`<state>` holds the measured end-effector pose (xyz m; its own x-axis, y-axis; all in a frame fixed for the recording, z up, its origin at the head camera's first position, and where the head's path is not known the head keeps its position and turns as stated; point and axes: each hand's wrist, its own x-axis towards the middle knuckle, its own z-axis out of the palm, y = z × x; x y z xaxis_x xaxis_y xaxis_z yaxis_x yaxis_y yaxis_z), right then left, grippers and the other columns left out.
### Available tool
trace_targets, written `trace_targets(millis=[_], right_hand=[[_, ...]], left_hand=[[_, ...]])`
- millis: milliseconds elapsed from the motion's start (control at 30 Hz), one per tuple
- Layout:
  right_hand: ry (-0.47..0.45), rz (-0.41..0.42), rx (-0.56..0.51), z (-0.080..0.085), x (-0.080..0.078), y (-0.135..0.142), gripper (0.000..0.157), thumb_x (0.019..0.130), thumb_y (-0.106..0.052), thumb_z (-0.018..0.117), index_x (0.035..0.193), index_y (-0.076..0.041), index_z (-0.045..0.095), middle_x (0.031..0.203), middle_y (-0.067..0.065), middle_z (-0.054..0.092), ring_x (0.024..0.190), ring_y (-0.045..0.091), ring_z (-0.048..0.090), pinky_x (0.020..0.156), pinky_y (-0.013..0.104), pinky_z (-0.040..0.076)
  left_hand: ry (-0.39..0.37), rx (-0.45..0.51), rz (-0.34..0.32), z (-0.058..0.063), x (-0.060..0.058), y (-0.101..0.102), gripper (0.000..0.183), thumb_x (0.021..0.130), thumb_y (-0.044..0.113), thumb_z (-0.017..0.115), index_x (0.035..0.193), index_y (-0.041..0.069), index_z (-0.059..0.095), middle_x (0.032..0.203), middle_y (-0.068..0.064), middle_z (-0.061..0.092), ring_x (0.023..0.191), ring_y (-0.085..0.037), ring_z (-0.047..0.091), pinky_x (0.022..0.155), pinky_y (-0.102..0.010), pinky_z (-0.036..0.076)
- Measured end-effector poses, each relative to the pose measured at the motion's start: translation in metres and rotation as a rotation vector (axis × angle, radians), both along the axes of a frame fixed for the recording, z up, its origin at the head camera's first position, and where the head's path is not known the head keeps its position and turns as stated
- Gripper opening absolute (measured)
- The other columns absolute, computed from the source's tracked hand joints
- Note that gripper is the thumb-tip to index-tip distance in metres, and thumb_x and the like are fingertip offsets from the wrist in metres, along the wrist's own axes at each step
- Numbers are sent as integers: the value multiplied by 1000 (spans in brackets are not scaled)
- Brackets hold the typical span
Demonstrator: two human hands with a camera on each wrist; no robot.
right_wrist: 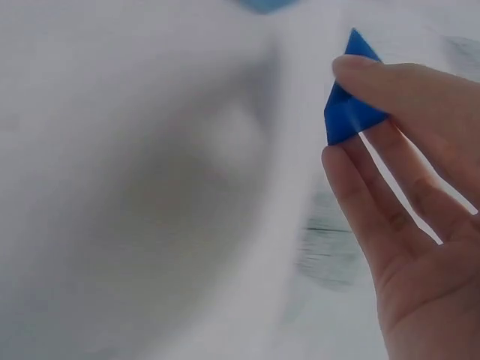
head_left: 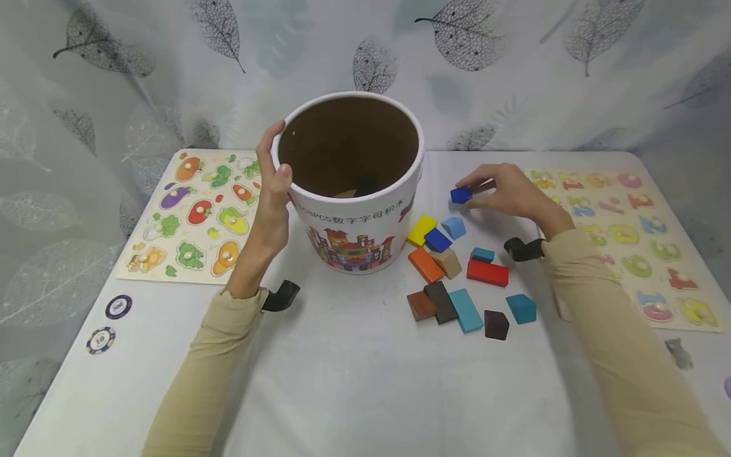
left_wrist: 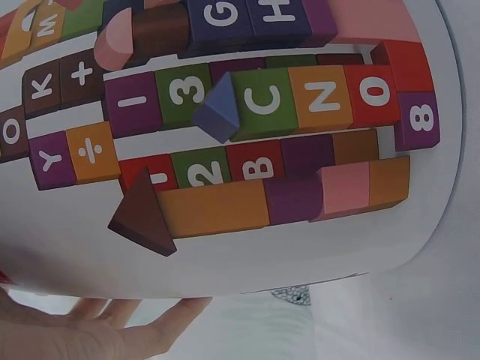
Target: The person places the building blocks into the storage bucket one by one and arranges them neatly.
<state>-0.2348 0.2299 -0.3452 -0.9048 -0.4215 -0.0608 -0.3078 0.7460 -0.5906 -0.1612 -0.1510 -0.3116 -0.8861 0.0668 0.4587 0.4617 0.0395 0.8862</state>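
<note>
A large white bucket (head_left: 356, 219) with a printed block castle and a dark interior stands at the table's back middle. Its left side is held by my left hand (head_left: 271, 203), thumb at the rim. In the left wrist view, printed lettered blocks cover the bucket wall (left_wrist: 247, 262), and part of the left hand (left_wrist: 97, 326) shows below. My right hand (head_left: 505, 190) pinches a blue triangular block (right_wrist: 351, 109) between thumb and fingers, right of the bucket. Below that hand lie loose wooden blocks, among them a light-blue block (head_left: 454, 227), a yellow block (head_left: 422, 230) and a red block (head_left: 488, 272).
A vegetable puzzle board (head_left: 197, 219) lies left of the bucket, a number puzzle board (head_left: 634, 247) at the right, partly behind the right arm. Two round chips, one black (head_left: 118, 307) and one pale (head_left: 101, 341), sit near the left edge. A leaf-patterned curtain (head_left: 320, 38) hangs behind.
</note>
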Motion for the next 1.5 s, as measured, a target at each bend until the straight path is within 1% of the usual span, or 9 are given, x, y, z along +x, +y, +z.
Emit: trace_targets(millis=[133,300,367,467,567,733,1067,1367,1500], right_hand=[[138,-27,-36,37,9,-2,42,83,-11,76,124,-8,66,118,15,65,108,29,61,99,49,48],[409,10,-196,86,24,-19,42,80,-4,77,120,-8,69,113,7,66,97,4,62,94,18,49],[481,44,-286,103,31,-31,42,77,2,77,118,-5,69,112,7,66,97,-1,61,93,12,46],[546,124,-376,125,44,-51,42,76,7,76,117,0,68,112,7,66,100,2,62,96,15,46],[582,222,-402,141,54,-72,41,76,6,76,117,2,68,112,10,66,102,6,63,96,18,48],[612,317,-351,149,59,-97,40,78,-1,78,117,-1,69,113,12,67,102,8,64,94,17,48],[510,307,-298,146,62,-107,41,81,-7,77,120,-7,67,115,8,65,105,16,65,97,17,47],[516,299,-302,145,63,-104,39,81,-6,77,119,-7,68,116,6,66,105,15,65,96,18,47],[530,299,-307,147,66,-98,38,81,-5,77,118,-6,69,116,5,67,105,9,64,96,17,47]], left_hand=[[7,14,-6,2,-2,1,83,83,68,47,151,29,20,149,-1,37,134,-26,38,107,-57,28],[15,23,-3,1,-1,0,81,84,66,48,151,29,21,149,-3,38,134,-28,39,105,-56,30],[16,20,-3,1,-1,0,79,84,64,47,151,29,21,149,-3,38,134,-29,39,105,-55,31],[16,18,-1,1,-1,0,78,85,64,46,151,29,22,150,-3,38,134,-29,39,105,-56,30],[11,11,2,1,-2,0,78,85,63,46,151,29,21,150,-2,37,134,-27,38,104,-55,31],[7,9,9,1,-1,0,79,84,65,46,151,30,22,150,1,38,133,-24,40,104,-48,32],[8,-12,15,1,0,0,79,84,65,45,151,31,21,150,1,37,133,-26,40,101,-56,34],[4,-11,7,1,2,1,77,85,63,45,151,31,21,149,1,38,132,-23,41,100,-51,35],[6,-4,0,1,1,1,79,84,65,46,151,31,20,149,0,38,132,-24,41,100,-52,35]])
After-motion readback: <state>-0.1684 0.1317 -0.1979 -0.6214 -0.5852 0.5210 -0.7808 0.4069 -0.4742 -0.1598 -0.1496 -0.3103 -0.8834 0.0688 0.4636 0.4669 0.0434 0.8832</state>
